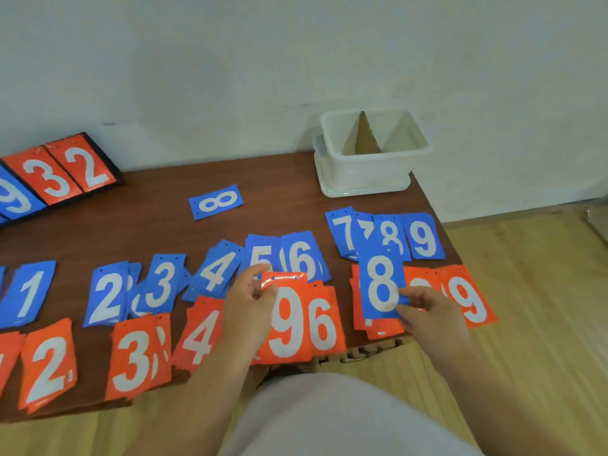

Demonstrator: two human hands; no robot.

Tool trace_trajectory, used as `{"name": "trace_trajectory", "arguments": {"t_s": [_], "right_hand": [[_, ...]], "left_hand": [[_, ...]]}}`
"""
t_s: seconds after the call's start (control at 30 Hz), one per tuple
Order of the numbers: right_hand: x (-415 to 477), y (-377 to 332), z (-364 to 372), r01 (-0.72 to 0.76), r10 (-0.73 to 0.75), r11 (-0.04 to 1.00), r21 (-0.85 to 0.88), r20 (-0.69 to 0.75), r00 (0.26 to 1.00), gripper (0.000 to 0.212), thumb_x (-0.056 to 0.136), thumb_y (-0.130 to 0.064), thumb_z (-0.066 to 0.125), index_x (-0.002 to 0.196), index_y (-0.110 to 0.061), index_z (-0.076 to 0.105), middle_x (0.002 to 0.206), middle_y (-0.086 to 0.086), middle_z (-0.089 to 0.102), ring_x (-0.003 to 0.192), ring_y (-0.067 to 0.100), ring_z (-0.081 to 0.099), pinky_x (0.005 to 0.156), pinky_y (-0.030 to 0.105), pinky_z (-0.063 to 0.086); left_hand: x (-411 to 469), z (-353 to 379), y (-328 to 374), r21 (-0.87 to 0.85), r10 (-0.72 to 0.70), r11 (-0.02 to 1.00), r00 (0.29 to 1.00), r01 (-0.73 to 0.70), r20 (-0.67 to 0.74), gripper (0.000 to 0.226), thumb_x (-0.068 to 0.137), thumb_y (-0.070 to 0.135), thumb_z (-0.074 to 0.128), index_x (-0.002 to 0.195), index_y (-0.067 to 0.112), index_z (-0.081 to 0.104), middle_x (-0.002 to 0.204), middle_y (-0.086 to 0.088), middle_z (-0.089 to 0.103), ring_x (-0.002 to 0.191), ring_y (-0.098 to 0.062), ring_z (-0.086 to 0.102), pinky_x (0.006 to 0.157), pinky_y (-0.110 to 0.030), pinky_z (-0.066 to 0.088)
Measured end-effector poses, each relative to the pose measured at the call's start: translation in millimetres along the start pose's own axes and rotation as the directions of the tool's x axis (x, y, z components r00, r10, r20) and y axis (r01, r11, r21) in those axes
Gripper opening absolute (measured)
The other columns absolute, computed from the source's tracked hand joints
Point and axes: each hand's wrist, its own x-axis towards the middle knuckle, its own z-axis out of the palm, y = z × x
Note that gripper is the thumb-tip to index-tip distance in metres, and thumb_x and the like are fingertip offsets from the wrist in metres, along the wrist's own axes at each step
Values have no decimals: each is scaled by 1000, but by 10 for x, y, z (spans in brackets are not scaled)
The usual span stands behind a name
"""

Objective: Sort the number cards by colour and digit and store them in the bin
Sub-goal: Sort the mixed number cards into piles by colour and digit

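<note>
Blue and orange number cards lie in two rows on a dark brown table (158,199). My left hand (250,301) grips a stack of orange cards with a 9 (289,324) on top, over the orange row. My right hand (424,307) pinches a blue 8 card (381,284) by its lower right edge, held upright above the orange piles right of the 6 (324,324). Blue piles of 7 (342,233), 8 (391,233) and 9 (424,238) lie just behind it. A white bin (365,172) stands at the table's far right corner.
One blue 8 card (215,201) lies alone sideways mid-table. A black scoreboard flip stand (65,169) showing 3 and 2 stands at the far left. The table's right edge drops to a wooden floor (526,291). My white-clad lap (329,419) is below.
</note>
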Motion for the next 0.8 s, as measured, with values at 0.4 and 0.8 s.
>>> {"name": "trace_trajectory", "arguments": {"t_s": [0.4,0.8], "right_hand": [[51,67,-471,44,-43,999,-13,81,996,17,86,-10,77,95,-23,71,97,-6,73,94,9,68,63,26,52],[335,79,-422,-61,63,998,-29,90,994,14,89,-5,73,93,-18,70,91,-5,72,77,4,67,46,11,45]], "left_hand": [[-329,162,150,64,-42,997,999,44,-28,34,97,23,64,115,51,56,101,9,68,85,-15,70,67,-43,64],[287,470,438,157,-77,986,990,58,121,34,100,18,60,118,45,55,113,10,62,96,-11,66,61,-24,57]]}}
